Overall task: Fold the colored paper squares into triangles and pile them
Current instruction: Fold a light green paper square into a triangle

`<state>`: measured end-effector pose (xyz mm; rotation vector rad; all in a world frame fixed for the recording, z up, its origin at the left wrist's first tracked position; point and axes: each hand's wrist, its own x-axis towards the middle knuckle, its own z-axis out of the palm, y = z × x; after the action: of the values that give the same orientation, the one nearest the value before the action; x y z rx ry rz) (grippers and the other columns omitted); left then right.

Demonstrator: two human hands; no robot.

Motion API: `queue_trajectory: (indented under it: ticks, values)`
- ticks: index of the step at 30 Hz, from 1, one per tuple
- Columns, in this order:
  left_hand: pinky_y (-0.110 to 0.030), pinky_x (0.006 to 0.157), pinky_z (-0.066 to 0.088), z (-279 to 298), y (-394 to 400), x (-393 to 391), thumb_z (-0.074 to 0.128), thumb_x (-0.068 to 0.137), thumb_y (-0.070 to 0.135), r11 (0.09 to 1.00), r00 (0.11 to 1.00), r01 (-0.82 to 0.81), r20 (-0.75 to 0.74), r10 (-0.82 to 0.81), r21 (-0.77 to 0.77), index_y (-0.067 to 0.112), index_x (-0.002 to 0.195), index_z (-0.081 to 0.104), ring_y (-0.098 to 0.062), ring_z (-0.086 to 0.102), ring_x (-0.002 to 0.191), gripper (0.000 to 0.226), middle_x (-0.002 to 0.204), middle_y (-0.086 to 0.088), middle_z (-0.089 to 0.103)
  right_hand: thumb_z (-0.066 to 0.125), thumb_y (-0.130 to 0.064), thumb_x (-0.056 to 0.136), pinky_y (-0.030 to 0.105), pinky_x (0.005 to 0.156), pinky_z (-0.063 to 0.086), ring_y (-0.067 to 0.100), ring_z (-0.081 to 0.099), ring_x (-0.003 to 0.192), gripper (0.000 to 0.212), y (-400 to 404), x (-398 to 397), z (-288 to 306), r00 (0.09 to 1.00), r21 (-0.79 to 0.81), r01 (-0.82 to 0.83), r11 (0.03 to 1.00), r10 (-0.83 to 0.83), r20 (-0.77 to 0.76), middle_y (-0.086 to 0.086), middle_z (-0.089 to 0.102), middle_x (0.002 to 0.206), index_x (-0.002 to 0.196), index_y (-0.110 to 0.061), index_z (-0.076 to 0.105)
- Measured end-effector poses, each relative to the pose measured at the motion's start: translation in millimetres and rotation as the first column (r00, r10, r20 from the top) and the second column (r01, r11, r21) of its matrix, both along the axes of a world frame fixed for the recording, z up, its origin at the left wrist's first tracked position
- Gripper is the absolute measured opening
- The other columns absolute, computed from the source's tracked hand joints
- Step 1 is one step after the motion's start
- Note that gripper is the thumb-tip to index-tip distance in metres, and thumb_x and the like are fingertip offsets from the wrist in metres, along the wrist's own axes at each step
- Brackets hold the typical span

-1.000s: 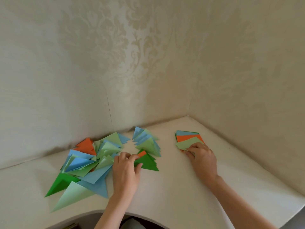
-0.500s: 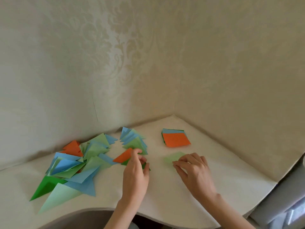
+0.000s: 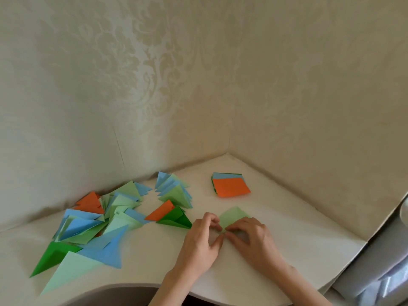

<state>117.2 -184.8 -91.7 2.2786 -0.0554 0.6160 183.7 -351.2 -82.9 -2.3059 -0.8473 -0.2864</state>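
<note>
Head view: both hands meet at the near corner of a light green sheet point(image 3: 233, 217) lying on the white table point(image 3: 287, 239), just in front of the person. The left hand point(image 3: 199, 241) has its fingers curled, thumb and fingertips pinching the sheet's near edge; the right hand point(image 3: 249, 237) is curled the same way, its fingertips on the same corner — the two hands touching at that point. The sheet's far half shows beyond the knuckles, flat on the table. Farther back sits a stack point(image 3: 230, 185) of unfolded squares, orange on top, blue and green edges under it. To the left spreads the pile point(image 3: 95, 224) of folded triangles — blue, light green, dark green, orange — reaching from the wall point(image 3: 154, 85) to the table's near edge.
</note>
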Motion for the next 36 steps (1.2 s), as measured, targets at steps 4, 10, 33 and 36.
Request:
queue_trajectory:
  ticks: [4,10,33,36]
  values:
    - [-0.017,0.075,0.042,3.8,-3.0,6.2,0.068,0.085,0.020,0.999,0.999,-0.032,0.007,0.032,0.003,0.024,0.099,0.050,-0.003,0.054,0.086,0.023,0.081,0.021,0.057,0.065,-0.039,0.084,0.022,0.073,0.047,0.002,0.057,0.080,0.009,3.0,1.4,3.8,0.999,0.007,0.023,1.000,-0.023,-0.050,-0.023,0.064,0.082,0.086,-0.033,0.071]
    - [-0.021,0.072,0.042,4.4,-8.6,13.8,0.068,0.084,0.015,0.995,0.995,-0.097,-0.005,0.097,-0.001,0.023,0.097,0.053,-0.006,0.052,0.082,0.022,0.075,0.023,0.053,0.070,-0.031,0.080,0.016,0.064,0.047,0.003,0.060,0.072,0.003,12.0,1.0,8.6,0.982,0.026,0.124,0.992,-0.119,-0.145,-0.019,0.064,0.073,0.078,-0.033,0.070]
    - [-0.017,0.076,0.049,12.4,12.3,15.0,0.054,0.082,-0.009,0.970,0.987,0.027,-0.146,-0.064,-0.240,0.022,0.092,0.065,-0.002,0.064,0.085,0.035,0.087,0.014,0.070,0.058,-0.023,0.093,0.005,0.070,0.037,-0.012,0.052,0.081,0.012,3.1,6.8,13.9,0.954,0.006,0.047,0.999,-0.043,-0.296,-0.021,0.059,0.088,0.101,-0.026,0.067]
    - [-0.016,0.081,0.047,15.4,14.8,10.0,0.050,0.076,-0.012,0.972,0.987,0.046,-0.139,-0.079,-0.229,0.026,0.094,0.065,-0.003,0.060,0.094,0.045,0.094,0.018,0.067,0.066,-0.038,0.086,0.014,0.076,0.041,-0.001,0.055,0.084,0.019,5.3,2.6,10.0,0.978,-0.035,0.040,0.999,-0.047,-0.204,-0.018,0.057,0.091,0.099,-0.024,0.067]
